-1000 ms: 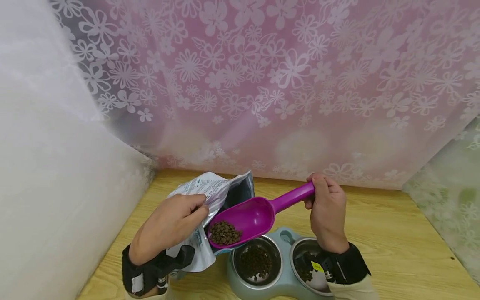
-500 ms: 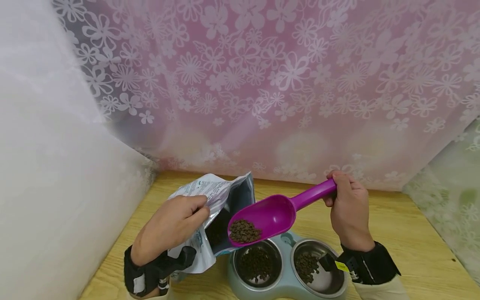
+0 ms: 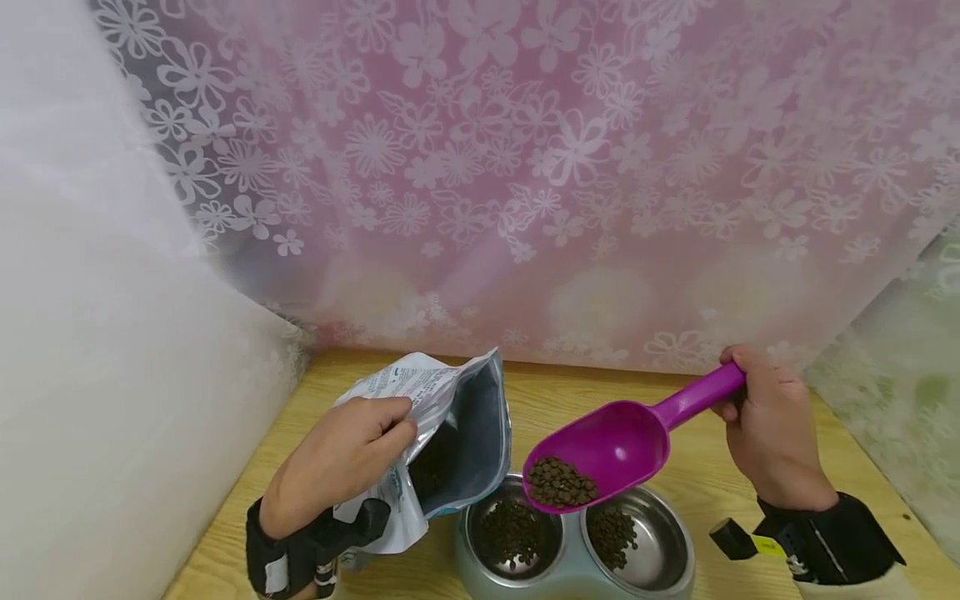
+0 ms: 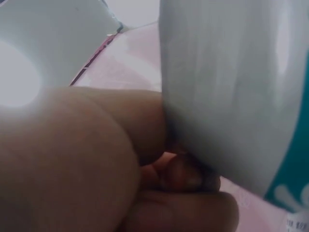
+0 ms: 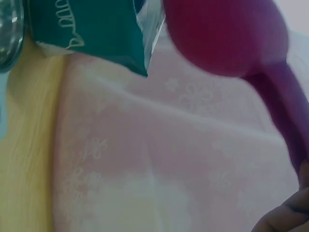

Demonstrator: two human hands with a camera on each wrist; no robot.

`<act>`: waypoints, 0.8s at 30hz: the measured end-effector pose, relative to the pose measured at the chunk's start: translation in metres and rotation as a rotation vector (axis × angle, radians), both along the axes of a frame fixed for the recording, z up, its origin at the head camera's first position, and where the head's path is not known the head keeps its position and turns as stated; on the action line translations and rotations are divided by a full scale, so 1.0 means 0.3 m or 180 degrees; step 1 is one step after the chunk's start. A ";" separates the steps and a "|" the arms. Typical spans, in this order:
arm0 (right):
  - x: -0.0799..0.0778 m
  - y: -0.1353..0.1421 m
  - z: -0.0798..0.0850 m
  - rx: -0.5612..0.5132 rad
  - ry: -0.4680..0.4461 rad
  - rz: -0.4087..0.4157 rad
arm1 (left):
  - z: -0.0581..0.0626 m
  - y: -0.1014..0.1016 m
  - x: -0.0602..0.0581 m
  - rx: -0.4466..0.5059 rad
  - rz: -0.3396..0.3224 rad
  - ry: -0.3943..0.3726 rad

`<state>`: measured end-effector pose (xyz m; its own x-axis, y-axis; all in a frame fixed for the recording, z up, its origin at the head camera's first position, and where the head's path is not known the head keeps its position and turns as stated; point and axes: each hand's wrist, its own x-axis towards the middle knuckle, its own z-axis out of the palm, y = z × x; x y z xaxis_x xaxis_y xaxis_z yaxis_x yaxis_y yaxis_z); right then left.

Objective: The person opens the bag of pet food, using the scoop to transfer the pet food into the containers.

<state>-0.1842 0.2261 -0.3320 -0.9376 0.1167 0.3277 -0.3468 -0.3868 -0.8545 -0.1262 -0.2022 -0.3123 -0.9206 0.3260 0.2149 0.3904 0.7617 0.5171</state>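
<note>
A purple scoop with brown kibble heaped at its front lip hangs above the back of the double bowl. My right hand grips its handle end; in the right wrist view the scoop shows its underside. With curled fingers my left hand holds the silver and white food bag by its edge, the mouth gaping to the right. Kibble inside the bag is dim. In the left wrist view the bag is pinched between fingers and thumb.
A pale blue-green double feeder carries two steel bowls. Kibble lies in the left bowl and in part of the right bowl. They stand on a wooden table with a flowered pink curtain behind.
My right hand has drawn the loaded scoop out of the bag mouth and moved it right, over the feeder. The left hand and bag have stayed nearly in place.
</note>
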 end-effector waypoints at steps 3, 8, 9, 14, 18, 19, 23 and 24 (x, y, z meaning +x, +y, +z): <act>-0.001 0.068 -0.015 0.0052 0.0003 0.0201 | -0.002 -0.004 0.001 0.0004 0.0008 -0.0060; -0.007 0.180 -0.052 0.0342 -0.0149 0.0065 | -0.004 -0.012 0.005 -0.0002 0.0014 -0.0069; -0.009 0.203 -0.059 0.0400 -0.0207 -0.0037 | -0.004 -0.013 0.005 0.0006 0.0006 -0.0061; -0.005 0.304 -0.089 0.1059 -0.0530 -0.0703 | -0.003 -0.013 0.003 0.0055 -0.0015 -0.0045; 0.000 0.339 -0.101 0.1590 -0.0596 -0.1144 | -0.006 -0.012 0.001 0.0082 -0.0056 -0.0028; 0.000 0.341 -0.102 0.1707 -0.0586 -0.1237 | -0.007 -0.011 0.000 0.0086 -0.0062 -0.0020; 0.001 0.341 -0.102 0.2248 -0.0530 -0.1529 | -0.011 -0.008 -0.005 0.0100 -0.0076 0.0027; 0.001 0.341 -0.101 0.2344 -0.0517 -0.1566 | -0.011 -0.007 -0.005 0.0102 -0.0072 0.0030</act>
<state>-0.1839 0.3284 -0.3623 -0.8783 0.3301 0.3460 -0.1819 0.4385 -0.8801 -0.1277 -0.2044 -0.3157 -0.9110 0.3396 0.2341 0.4123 0.7358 0.5372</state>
